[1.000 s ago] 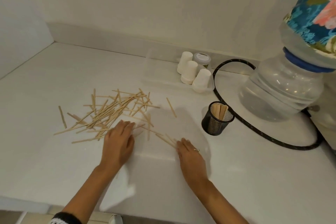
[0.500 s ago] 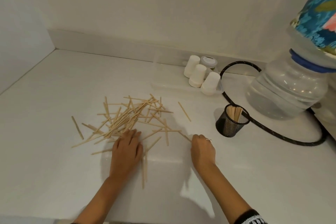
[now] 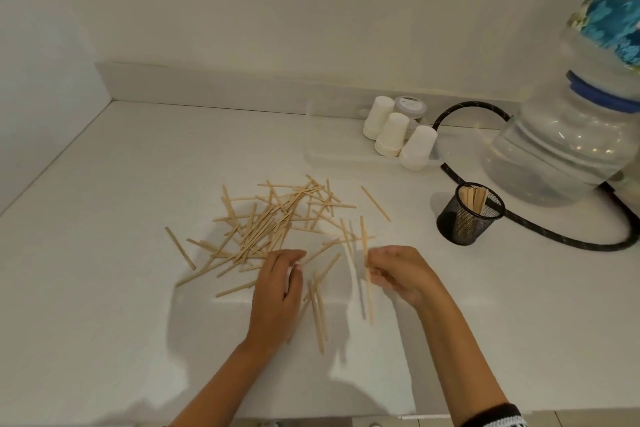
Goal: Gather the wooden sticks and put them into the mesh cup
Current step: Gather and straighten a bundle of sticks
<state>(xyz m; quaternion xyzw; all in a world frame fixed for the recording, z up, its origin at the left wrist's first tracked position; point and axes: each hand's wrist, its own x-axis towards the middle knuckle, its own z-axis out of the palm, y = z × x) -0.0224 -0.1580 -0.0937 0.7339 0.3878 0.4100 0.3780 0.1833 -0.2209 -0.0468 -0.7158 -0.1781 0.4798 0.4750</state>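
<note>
White countertop (image 3: 104,288): flat, pale surface meeting a white wall at the rear and left; it bears every item listed below.

Large clear plastic water bottle (image 3: 561,149): stands at the far right, blue collar at its neck, a patterned blue cloth above it.

Black braided cable (image 3: 540,229): loops from behind the paper cups, round the bottle's base and past the mesh cup.

Clear plastic tray (image 3: 332,156): near the rear wall; carries three upturned white paper cups (image 3: 391,135) and a small lidded jar (image 3: 410,107).

Scattered thin pale wooden sticks (image 3: 270,222): a loose criss-crossed heap at the counter's centre, with strays lying to its left, right and front, all well apart from the mesh cup.

Left hand (image 3: 277,291): forearm enters from the lower edge; palm down, fingers bent with tips on the counter at the heap's near edge, two sticks lying just beside it. Whether it grips a stick cannot be told.

Right hand (image 3: 398,274): forearm enters from the lower right, dark patterned cuff at the frame edge; raised a little, fingers curled and pinching a few sticks that run lengthwise toward and away from the person. The hand is blurred.

Black wire mesh cup (image 3: 467,215): upright, right of the heap, in front of the bottle; several wooden sticks stand in it.
</note>
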